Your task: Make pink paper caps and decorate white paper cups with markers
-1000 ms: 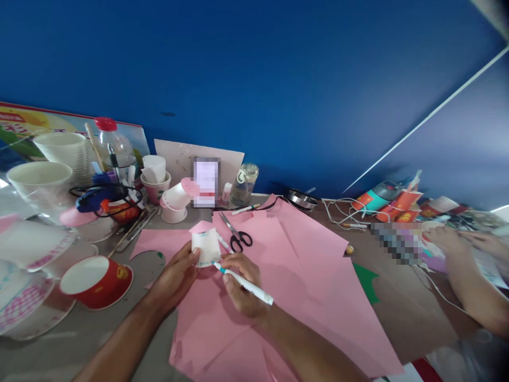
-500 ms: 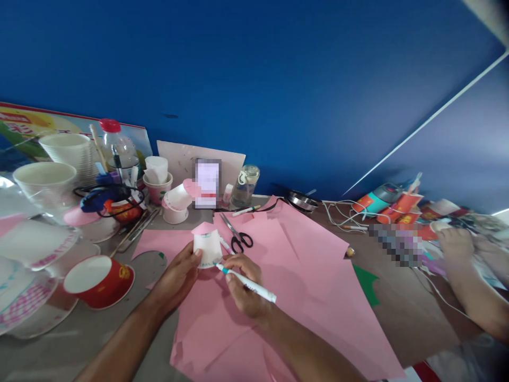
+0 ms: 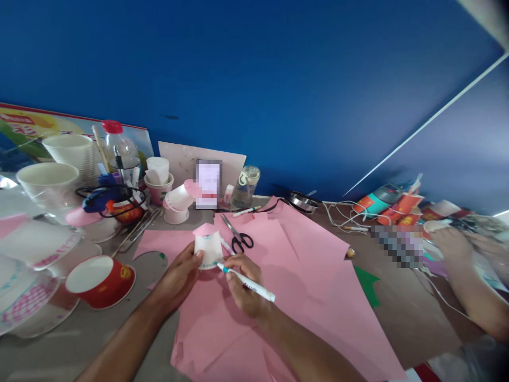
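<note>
My left hand (image 3: 182,275) grips a white paper cup (image 3: 209,248) at its left side. The cup stands upside down, with a pink paper cone (image 3: 203,229) on top and teal marks along its lower rim. In my right hand (image 3: 245,289) is a white marker (image 3: 254,288) with a teal band, its tip at the cup's lower right edge. Beneath both hands lie sheets of pink paper (image 3: 302,297). Black-handled scissors (image 3: 240,240) rest partly open on the paper just behind the cup, beside another marker (image 3: 227,247).
At left stand a red paper bowl (image 3: 101,281), stacked white cups (image 3: 73,154) and a red-capped bottle (image 3: 119,146). A glass jar (image 3: 245,187) and a blurred phone (image 3: 208,183) are at the back. Metal tins (image 3: 303,201) and cables lie further right, where another person's hands (image 3: 453,246) work.
The marker tip has shifted slightly along the cup's lower rim, and the teal marks there reach further right. Both hands keep their grips; the view has moved a little.
</note>
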`<state>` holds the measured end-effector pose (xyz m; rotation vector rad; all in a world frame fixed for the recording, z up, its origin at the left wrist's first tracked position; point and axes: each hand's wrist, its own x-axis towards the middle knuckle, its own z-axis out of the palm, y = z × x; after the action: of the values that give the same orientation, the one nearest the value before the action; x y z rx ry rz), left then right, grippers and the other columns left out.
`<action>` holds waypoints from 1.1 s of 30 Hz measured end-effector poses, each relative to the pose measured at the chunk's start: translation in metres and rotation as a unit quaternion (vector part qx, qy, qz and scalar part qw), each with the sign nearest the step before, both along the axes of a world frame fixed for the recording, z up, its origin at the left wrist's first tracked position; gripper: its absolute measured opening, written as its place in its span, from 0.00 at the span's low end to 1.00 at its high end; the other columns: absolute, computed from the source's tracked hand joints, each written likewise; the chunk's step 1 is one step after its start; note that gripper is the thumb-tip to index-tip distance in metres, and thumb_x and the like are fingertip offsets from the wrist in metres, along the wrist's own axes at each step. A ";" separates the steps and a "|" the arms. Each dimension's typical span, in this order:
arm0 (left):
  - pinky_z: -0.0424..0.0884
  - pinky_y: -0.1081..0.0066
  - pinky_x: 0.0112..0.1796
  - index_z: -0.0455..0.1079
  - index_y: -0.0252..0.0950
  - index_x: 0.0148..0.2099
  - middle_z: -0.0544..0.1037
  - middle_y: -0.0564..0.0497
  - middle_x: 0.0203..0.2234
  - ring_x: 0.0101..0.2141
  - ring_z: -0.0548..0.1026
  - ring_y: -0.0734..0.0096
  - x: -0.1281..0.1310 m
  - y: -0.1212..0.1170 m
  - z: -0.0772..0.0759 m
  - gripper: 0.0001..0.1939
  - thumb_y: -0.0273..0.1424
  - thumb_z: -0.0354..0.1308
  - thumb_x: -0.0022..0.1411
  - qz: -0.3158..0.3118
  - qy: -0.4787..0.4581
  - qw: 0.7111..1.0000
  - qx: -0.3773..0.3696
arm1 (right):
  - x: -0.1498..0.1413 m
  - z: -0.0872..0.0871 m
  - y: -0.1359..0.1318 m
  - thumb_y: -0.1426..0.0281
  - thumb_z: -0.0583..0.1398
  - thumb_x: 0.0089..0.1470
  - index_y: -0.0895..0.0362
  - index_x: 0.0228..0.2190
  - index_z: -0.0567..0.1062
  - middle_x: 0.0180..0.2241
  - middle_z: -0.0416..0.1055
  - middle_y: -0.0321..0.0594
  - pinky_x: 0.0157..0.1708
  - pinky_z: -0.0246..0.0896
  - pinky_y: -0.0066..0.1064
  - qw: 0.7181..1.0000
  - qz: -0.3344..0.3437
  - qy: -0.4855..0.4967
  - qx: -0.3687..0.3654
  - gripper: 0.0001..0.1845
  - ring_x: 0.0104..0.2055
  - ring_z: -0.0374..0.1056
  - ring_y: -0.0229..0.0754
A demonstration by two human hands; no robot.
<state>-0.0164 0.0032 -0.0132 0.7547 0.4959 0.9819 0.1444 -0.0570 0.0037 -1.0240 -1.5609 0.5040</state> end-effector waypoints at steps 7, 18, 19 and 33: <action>0.66 0.64 0.49 0.72 0.36 0.52 0.80 0.45 0.44 0.46 0.75 0.59 0.001 0.001 0.000 0.18 0.33 0.60 0.60 0.011 -0.011 1.000 -0.022 | 0.003 -0.005 -0.001 0.69 0.55 0.57 0.55 0.33 0.72 0.32 0.72 0.42 0.42 0.69 0.37 0.997 0.010 0.079 -0.026 0.06 0.42 0.72 0.47; 0.68 0.64 0.47 0.73 0.35 0.50 0.81 0.45 0.40 0.44 0.76 0.58 0.001 -0.001 0.002 0.20 0.37 0.64 0.56 0.003 0.004 1.000 0.001 | 0.002 0.001 -0.002 0.68 0.56 0.58 0.55 0.36 0.72 0.34 0.72 0.44 0.42 0.69 0.38 0.995 0.056 0.076 -0.019 0.06 0.44 0.73 0.48; 0.68 0.65 0.46 0.73 0.36 0.49 0.81 0.45 0.39 0.44 0.76 0.59 0.001 -0.001 0.002 0.19 0.36 0.64 0.56 0.007 0.011 1.000 -0.003 | 0.002 0.001 -0.002 0.69 0.56 0.58 0.55 0.36 0.73 0.34 0.72 0.44 0.42 0.69 0.39 0.995 0.058 0.079 -0.015 0.06 0.44 0.73 0.48; 0.69 0.65 0.46 0.73 0.36 0.50 0.80 0.45 0.41 0.44 0.76 0.58 0.002 -0.003 0.011 0.20 0.35 0.65 0.56 0.005 0.011 1.000 -0.008 | 0.001 0.001 -0.002 0.68 0.56 0.57 0.55 0.34 0.72 0.33 0.73 0.43 0.43 0.69 0.38 0.999 0.024 0.038 -0.009 0.06 0.42 0.73 0.46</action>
<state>-0.0142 0.0001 -0.0024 0.7512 0.5264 0.9784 0.1456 -0.0586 0.0043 -0.9728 -1.5191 0.5839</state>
